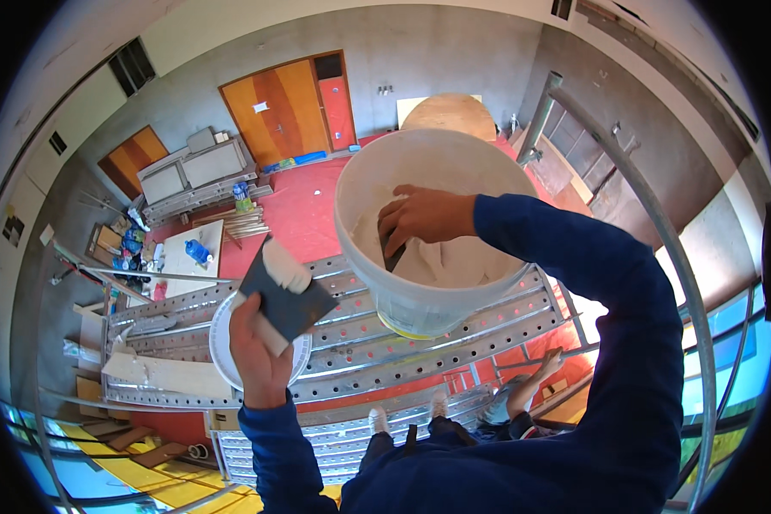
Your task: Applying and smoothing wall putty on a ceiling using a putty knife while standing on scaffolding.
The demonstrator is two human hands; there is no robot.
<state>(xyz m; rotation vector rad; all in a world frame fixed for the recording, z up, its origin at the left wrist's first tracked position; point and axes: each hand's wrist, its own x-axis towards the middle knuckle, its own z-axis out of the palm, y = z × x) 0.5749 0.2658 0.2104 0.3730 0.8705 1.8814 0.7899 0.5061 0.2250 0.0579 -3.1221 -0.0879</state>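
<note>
My left hand (pixel 261 355) is closed around the pale grip of a dark, square-bladed putty knife (pixel 298 307). A lump of white putty (pixel 284 267) sits along the blade's upper edge. My right hand (pixel 427 216) reaches over the rim into a big whitish bucket (pixel 433 310) of off-white putty (pixel 441 264). Its fingers are wrapped around a dark scraper blade (pixel 391 257), whose lower end is against the putty and partly hidden. Behind my left hand stands a smaller white bucket (pixel 218 338), its inside mostly covered by the hand and knife.
Both buckets stand on a perforated metal scaffold platform (pixel 351 347). A curved metal rail (pixel 672 231) rises on my right. A pale board (pixel 167 373) lies at the platform's left. Below are red flooring (pixel 295 206), a cluttered table (pixel 180 261) and another person's arm (pixel 527 390).
</note>
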